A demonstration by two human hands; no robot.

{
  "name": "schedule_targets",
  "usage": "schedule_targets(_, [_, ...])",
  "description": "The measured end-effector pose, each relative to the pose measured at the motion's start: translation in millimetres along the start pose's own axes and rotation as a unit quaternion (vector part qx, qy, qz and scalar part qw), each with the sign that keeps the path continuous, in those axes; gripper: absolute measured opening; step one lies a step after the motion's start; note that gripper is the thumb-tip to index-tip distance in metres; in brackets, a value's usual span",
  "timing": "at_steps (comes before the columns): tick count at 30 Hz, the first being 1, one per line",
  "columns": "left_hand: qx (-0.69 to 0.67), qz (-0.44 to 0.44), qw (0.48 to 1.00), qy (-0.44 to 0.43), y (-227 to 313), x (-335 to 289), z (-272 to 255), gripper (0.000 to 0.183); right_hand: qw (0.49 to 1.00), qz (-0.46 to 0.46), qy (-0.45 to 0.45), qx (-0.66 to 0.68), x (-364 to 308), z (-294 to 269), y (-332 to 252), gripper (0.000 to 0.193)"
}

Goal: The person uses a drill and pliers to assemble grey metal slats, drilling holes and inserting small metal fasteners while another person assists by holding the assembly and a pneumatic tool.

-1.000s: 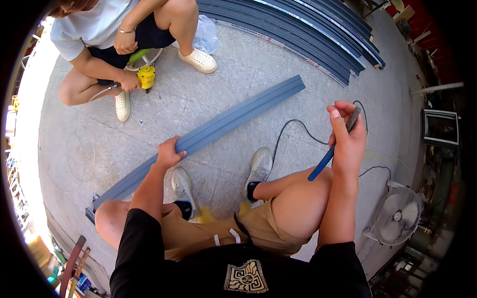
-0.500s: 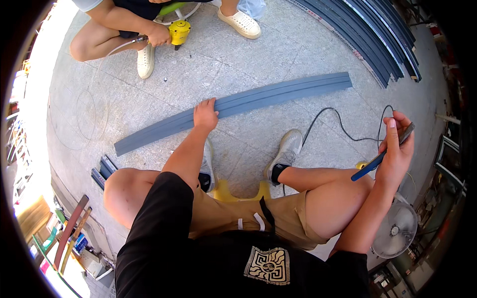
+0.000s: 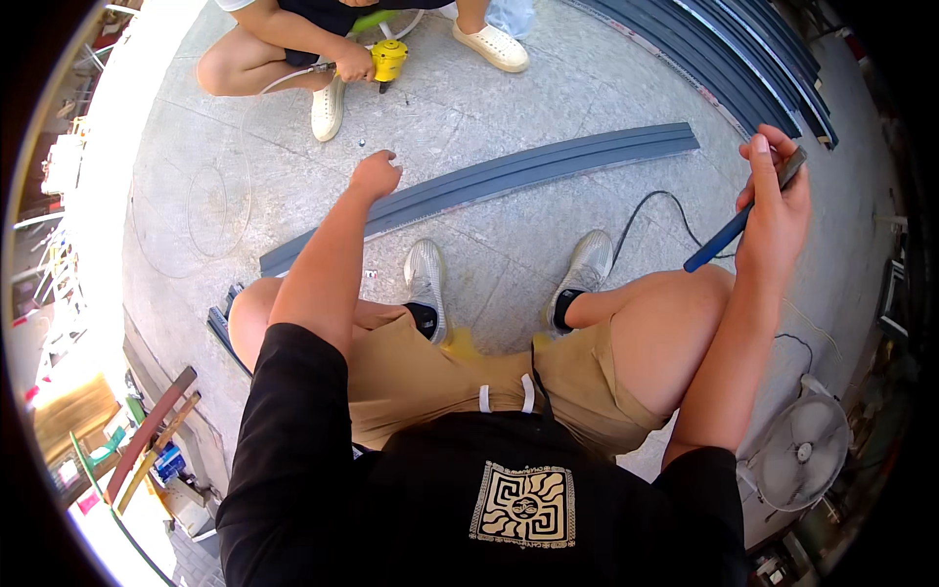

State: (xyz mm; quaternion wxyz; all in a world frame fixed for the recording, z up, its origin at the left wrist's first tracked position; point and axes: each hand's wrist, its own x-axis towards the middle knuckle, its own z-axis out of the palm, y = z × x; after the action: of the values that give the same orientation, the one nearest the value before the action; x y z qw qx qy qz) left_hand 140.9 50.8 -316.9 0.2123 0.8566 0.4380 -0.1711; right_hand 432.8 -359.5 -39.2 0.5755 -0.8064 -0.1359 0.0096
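Observation:
A long blue-grey grooved profile strip lies across the floor ahead of my feet, looking bowed in this view. Just above its left half is my left hand, holding nothing that shows. One finger points out to the right; the other fingers are mostly hidden. Raised at the right, my right hand is closed around a tool with a blue handle and a grey end. The handle slants down to the left, over my right knee. Its exact kind cannot be made out.
Across the strip a person's hand grips a yellow air tool with a hose. Similar profiles are stacked at the far right. A black cable loops beyond my right foot. A fan stands at the lower right.
My left hand has lifted off the strip and moved slightly left and farther away. The strip now shows more grooves and a pale near edge. My right hand keeps hold of the blue-handled tool, now raised.

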Motion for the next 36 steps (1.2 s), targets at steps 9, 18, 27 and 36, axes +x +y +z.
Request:
schedule_targets(9, [-0.008,0.202,0.978,-0.053,-13.0,-88.8,-173.6,0.048,0.857,0.105,-0.084,0.497,65.4,-161.4,88.6,0.015])
schedule_targets(18, [-0.073,-0.016,0.997,-0.017,-215.0,-153.7,-149.3,0.051,0.838,0.502,0.077,0.2,-122.6,-208.2,343.3,0.029])
schedule_targets(27, [-0.052,-0.046,0.997,-0.029,-231.8,-196.3,-161.5,0.049,0.817,0.571,0.086,-0.004,-294.6,-147.7,536.6,0.042])
schedule_targets(36, [-0.11,-0.058,0.992,-0.034,-131.4,-237.2,-183.4,0.048,0.806,0.46,-0.051,-0.37,-269.6,-159.5,480.4,0.062])
